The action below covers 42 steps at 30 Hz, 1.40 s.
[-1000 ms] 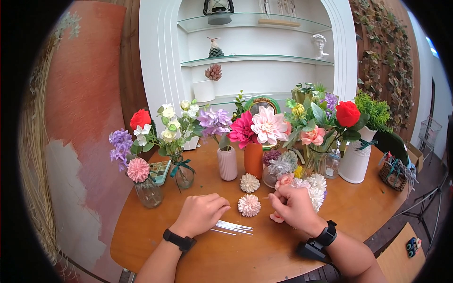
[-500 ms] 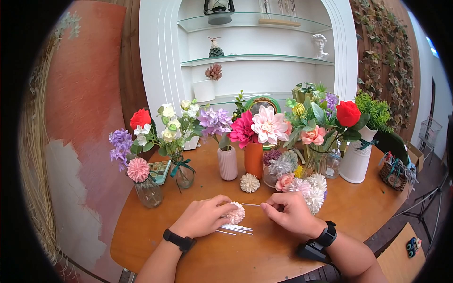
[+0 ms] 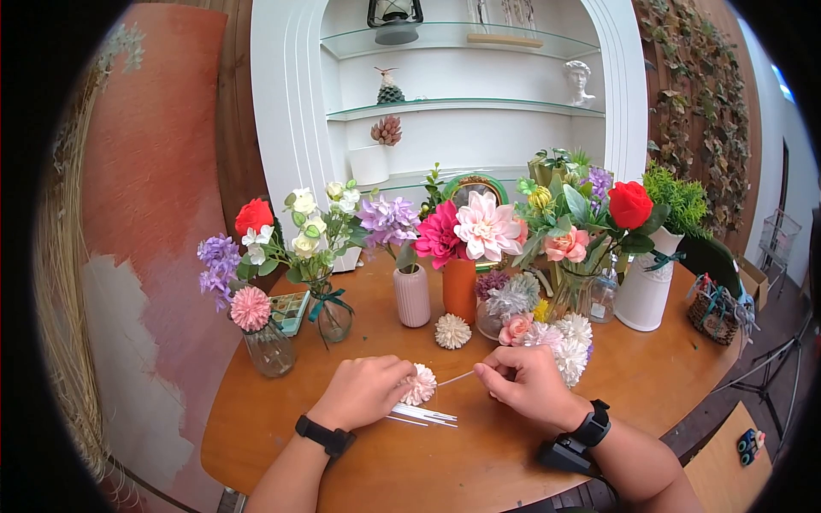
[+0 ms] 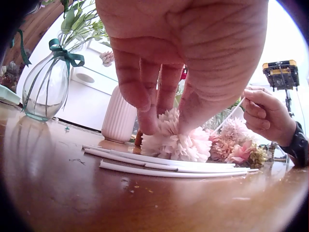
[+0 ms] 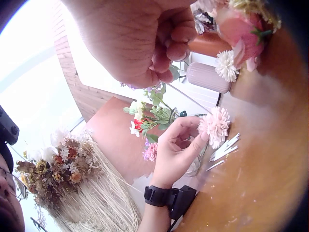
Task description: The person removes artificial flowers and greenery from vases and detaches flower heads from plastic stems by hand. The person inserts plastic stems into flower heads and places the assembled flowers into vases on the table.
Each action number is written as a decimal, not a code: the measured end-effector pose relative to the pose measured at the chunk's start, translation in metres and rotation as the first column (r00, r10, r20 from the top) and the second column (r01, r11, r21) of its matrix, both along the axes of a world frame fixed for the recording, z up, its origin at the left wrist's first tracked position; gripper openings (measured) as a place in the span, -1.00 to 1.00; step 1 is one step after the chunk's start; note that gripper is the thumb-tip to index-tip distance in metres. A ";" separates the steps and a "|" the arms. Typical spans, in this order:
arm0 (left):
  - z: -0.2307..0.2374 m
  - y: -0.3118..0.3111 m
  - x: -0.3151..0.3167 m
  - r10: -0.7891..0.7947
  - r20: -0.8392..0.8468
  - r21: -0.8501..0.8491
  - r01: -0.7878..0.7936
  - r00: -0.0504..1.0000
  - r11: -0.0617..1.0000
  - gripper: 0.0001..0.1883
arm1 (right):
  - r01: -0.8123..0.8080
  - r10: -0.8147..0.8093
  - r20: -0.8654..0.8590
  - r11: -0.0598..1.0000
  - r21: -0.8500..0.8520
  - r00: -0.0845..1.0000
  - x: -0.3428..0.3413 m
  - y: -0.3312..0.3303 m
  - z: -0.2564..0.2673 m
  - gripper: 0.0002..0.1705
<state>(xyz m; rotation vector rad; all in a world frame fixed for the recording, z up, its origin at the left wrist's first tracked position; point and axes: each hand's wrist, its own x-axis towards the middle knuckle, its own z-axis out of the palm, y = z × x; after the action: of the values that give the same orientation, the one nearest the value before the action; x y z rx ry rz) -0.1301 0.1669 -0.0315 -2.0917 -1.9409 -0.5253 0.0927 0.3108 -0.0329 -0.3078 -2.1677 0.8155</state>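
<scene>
Holds a pale pink pompom flower point(image 3: 420, 386) low at the front middle of the counter point(image 3: 479, 457), just beyond a loose bundle of white sticks point(image 3: 428, 415). Closes the left hand point(image 3: 363, 392) narrowly around the bloom's side, with thumb and fingertips sunk among the petals. Cannot tell from the pictures whether the flower touches the wood underneath. Pinches a thin white stick point(image 3: 456, 379) in the right hand point(image 3: 532, 385), with a narrow grip of thumb and curled fingers. Slants the stick down from there, with its far end right by the flower; cannot tell whether inserted. Wears a black band point(image 3: 325, 438) on the left wrist and another point(image 3: 592, 421) on the right.

Farther out, shows a cream pompom flower point(image 3: 452, 332) lying on the counter in front of an orange vase point(image 3: 459, 295) and to the right of a ribbed pink vase point(image 3: 412, 299). To the right, includes a cluster of loose blooms point(image 3: 571, 359) in white, pink and coral, then a tall white vase point(image 3: 646, 295) and a small basket point(image 3: 712, 315) near the edge. To the left, has a ribbon-tied glass vase point(image 3: 334, 323) and, nearer, a glass vase with a pink pompom point(image 3: 272, 355). Behind everything, rises as an arched white shelf unit point(image 3: 286, 85) with a small white bust point(image 3: 579, 83).
</scene>
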 end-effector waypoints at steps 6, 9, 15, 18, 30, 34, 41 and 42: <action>-0.003 0.002 -0.003 -0.063 0.008 0.104 0.061 0.998 0.993 -0.78 | 0.019 -0.019 0.016 1.000 -0.020 1.000 -0.001 0.001 -0.001 -0.79; 0.002 -0.002 0.002 -0.032 0.009 0.047 0.031 0.999 0.998 -0.73 | 0.017 -0.017 -0.001 1.000 -0.013 1.000 -0.001 0.001 -0.002 -0.81; -0.002 -0.001 -0.002 -0.006 0.005 -0.039 0.006 1.000 0.999 -0.66 | 0.016 -0.016 -0.008 1.000 -0.026 1.000 -0.001 0.002 -0.002 -0.85; -0.003 0.000 -0.003 0.001 0.012 -0.052 -0.001 1.000 0.999 -0.64 | 0.020 -0.020 -0.014 1.000 -0.020 1.000 -0.001 0.003 -0.003 -0.86; 0.005 0.001 0.005 -0.064 0.172 0.118 0.044 0.983 0.992 -0.52 | 0.024 -0.024 0.000 1.000 -0.016 1.000 -0.001 0.002 -0.003 -0.88; 0.011 0.002 0.007 -0.129 0.393 0.122 0.087 0.910 0.989 -0.46 | 0.026 -0.026 -0.005 1.000 -0.013 1.000 -0.001 0.003 -0.004 -0.90; 0.005 0.006 -0.003 -0.259 0.961 0.239 0.185 0.093 0.953 -0.50 | 0.006 -0.006 -0.035 1.000 -0.005 0.999 0.000 0.004 -0.004 -0.91; 0.004 0.006 -0.004 -0.256 0.961 0.234 0.186 0.102 0.954 -0.50 | 0.005 -0.005 -0.043 1.000 -0.008 0.999 -0.001 0.004 -0.004 -0.91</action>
<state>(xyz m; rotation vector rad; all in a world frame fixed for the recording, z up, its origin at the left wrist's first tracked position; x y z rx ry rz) -0.1341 0.1724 -0.0277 -2.1008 -1.8970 -2.6279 0.0922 0.3149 -0.0367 -0.2967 -2.1229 0.8215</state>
